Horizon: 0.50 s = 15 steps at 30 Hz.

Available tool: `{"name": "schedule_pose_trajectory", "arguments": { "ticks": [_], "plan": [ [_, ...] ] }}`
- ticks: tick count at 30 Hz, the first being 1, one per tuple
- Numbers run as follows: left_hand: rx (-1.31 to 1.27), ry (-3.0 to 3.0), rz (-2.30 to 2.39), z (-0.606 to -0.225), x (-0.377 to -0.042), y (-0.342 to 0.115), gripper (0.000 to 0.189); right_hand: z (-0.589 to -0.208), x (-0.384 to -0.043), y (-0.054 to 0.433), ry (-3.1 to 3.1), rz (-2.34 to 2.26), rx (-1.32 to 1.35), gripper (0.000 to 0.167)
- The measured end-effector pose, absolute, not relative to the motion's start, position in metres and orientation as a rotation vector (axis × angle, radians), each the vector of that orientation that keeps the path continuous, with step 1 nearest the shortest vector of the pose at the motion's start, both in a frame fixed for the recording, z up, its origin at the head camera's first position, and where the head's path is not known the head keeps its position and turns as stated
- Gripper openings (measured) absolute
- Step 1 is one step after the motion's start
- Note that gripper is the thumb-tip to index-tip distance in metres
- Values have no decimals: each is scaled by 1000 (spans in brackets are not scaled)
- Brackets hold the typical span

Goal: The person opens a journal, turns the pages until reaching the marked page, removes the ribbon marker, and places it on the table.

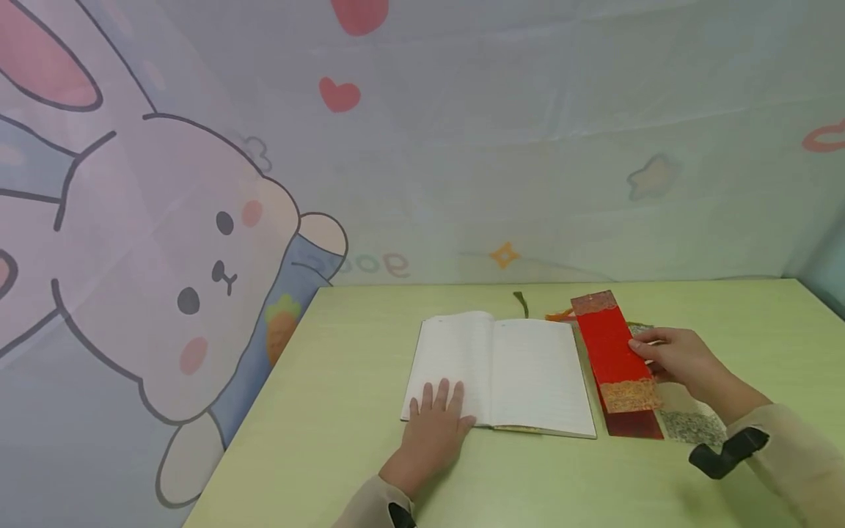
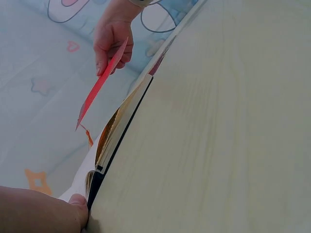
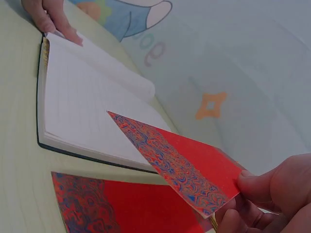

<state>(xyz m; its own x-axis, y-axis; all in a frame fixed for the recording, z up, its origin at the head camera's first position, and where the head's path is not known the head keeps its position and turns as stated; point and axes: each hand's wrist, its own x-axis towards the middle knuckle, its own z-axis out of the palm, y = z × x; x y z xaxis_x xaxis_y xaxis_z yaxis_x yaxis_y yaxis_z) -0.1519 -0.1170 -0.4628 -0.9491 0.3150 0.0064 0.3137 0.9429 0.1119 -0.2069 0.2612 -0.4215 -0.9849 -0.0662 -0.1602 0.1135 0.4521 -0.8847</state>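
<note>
An open notebook (image 1: pixel 535 374) with lined blank pages lies on the table. My left hand (image 1: pixel 436 429) rests spread on the lower part of its left page, the thumb near the bottom edge. To the right of the notebook my right hand (image 1: pixel 680 359) pinches a red bookmark (image 1: pixel 604 345) by its right edge, thumb on top. The bookmark has a patterned band at each end and is raised and tilted. Partly hidden beneath it, a second red bookmark (image 3: pixel 146 206) lies flat on the table.
Beside the red bookmarks lies a pale strip with a speckled grey end (image 1: pixel 693 427), partly behind the right hand. An orange tassel (image 1: pixel 560 315) and a dark green tassel (image 1: pixel 521 302) show beyond the notebook. A printed cloth (image 1: pixel 462 147) hangs behind the table (image 1: pixel 317 440).
</note>
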Motion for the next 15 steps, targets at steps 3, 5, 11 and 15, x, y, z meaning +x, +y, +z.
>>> {"name": "schedule_pose_trajectory", "arguments": {
  "ticks": [3,5,11,15],
  "plan": [
    [495,3091,178,-464,-150,-118,56,-420,-208,274,2513,-1556,45,62],
    [496,3094,175,-464,-150,-118,55,-419,-210,282,2506,-1552,56,65],
    [505,3099,167,-464,-150,-117,55,-422,-211,302,2486,-1552,89,69],
    [507,3098,169,-466,-151,-117,55,-424,-210,314,2487,-1549,111,66]
  ]
}}
